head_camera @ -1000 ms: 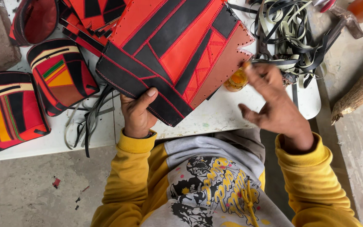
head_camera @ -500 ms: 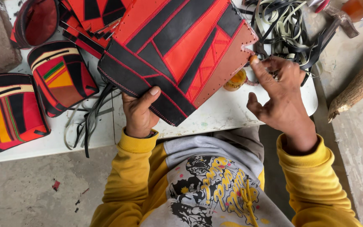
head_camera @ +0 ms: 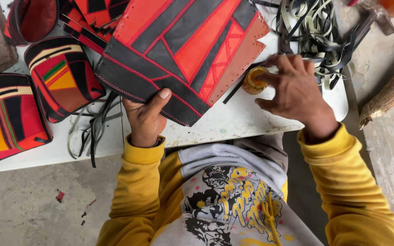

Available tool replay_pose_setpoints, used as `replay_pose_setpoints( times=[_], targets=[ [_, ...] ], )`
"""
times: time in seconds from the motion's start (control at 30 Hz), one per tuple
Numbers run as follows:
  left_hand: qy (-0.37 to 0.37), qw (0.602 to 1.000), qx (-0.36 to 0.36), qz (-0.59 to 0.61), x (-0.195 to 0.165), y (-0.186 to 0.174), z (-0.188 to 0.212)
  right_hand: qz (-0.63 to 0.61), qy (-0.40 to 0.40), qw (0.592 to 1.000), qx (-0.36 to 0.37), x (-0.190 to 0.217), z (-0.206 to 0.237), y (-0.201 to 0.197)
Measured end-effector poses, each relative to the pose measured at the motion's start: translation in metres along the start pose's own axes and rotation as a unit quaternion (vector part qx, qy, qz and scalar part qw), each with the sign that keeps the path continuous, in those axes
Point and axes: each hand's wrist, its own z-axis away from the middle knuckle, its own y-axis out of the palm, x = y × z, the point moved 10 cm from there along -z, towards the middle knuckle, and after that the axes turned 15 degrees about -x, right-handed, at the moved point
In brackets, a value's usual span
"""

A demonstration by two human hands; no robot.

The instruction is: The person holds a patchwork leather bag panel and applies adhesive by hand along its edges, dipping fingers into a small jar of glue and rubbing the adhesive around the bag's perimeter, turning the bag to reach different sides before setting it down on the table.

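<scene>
My left hand (head_camera: 146, 117) grips the near edge of a large patchwork leather panel (head_camera: 183, 50) of red, orange and dark grey pieces, thumb on top, holding it tilted over the white table (head_camera: 233, 123). My right hand (head_camera: 292, 93) rests on the table to the right of the panel, fingers spread and touching a small round jar of amber paste (head_camera: 254, 81). A thin dark stick (head_camera: 242, 84) lies beside the jar, partly under the panel's edge.
Two finished patchwork pouches (head_camera: 62, 75) (head_camera: 7, 116) lie at the left, with an open red-lined one (head_camera: 30, 18) behind them. Loose dark strips (head_camera: 94, 127) hang off the front edge. A tangle of leather straps (head_camera: 318, 32) sits at back right. A rough log (head_camera: 391, 91) lies on the floor.
My right hand has come down from above the table's edge and moved left onto the small jar. My left hand keeps its hold on the panel.
</scene>
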Motion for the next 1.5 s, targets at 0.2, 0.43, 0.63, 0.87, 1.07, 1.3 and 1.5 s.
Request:
replay_pose_setpoints(
  times=[0.2, 0.43, 0.63, 0.87, 1.07, 1.3, 1.5],
  targets=[
    [0.003, 0.999, 0.025, -0.031, 0.001, 0.006, 0.002, 0.023, 0.026, 0.991, 0.127, -0.007, -0.010, 0.046],
    [-0.033, 0.999, -0.001, 0.005, 0.015, 0.003, 0.000, -0.105, 0.070, 0.992, -0.021, -0.009, 0.022, -0.031],
    [-0.077, 0.995, -0.003, 0.071, 0.031, 0.016, 0.002, -0.604, 0.143, 0.778, -0.102, -0.003, 0.044, -0.057],
    [-0.092, 0.992, 0.009, 0.087, 0.031, 0.029, 0.005, -0.505, 0.074, 0.856, -0.084, 0.000, 0.042, -0.051],
    [-0.092, 0.993, 0.013, 0.078, 0.032, 0.028, 0.006, -0.428, 0.064, 0.893, -0.124, 0.002, 0.043, -0.060],
    [-0.086, 0.993, 0.011, 0.076, 0.033, 0.033, 0.004, -0.348, 0.115, 0.923, -0.120, 0.005, 0.043, -0.060],
    [-0.077, 0.995, 0.016, 0.068, 0.030, 0.041, 0.004, -0.189, 0.000, 0.973, -0.132, 0.038, 0.035, -0.075]
  ],
)
